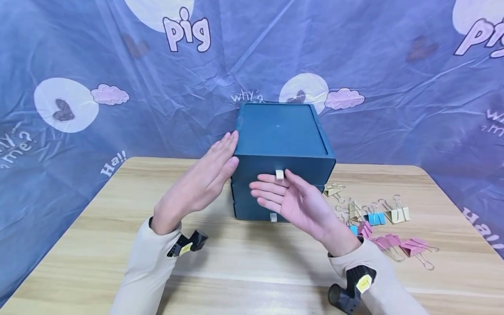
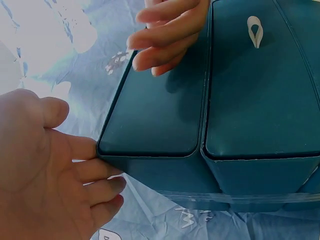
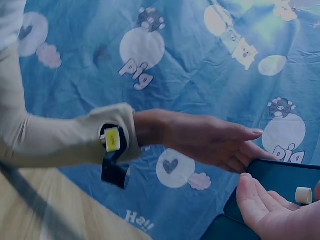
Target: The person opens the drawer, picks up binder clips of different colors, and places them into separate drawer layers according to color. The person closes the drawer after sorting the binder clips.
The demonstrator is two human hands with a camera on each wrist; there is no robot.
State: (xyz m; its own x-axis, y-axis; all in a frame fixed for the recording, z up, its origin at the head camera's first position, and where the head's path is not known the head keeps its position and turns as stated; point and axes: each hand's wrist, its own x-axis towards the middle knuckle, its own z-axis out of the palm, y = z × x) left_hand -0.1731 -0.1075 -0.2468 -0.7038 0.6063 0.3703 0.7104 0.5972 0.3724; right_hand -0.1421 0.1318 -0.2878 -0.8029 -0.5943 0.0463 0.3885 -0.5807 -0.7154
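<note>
1. Touching the left side of the one box (image 1: pixel 283 131), the left hand (image 1: pixel 197 183) has straight fingers, holding nothing.
2. The right hand (image 1: pixel 303 212), palm up and spread wide, is by the upper tab (image 1: pixel 279 174) of two in the head view; contact I cannot tell.
3. Right of the box, on the counter (image 1: pixel 252 280): three yellow clips (image 1: pixel 399 215), two blue clips (image 1: pixel 375 218), at least three pink clips (image 1: pixel 413 247).

Makeshift recording corner, room type hidden: a wood-grain table (image 1: pixel 244 271) before a wrinkled blue cloth (image 1: pixel 252 48) (printed with clouds and "pig"), plus wrist-worn cameras (image 1: pixel 346 293).
</note>
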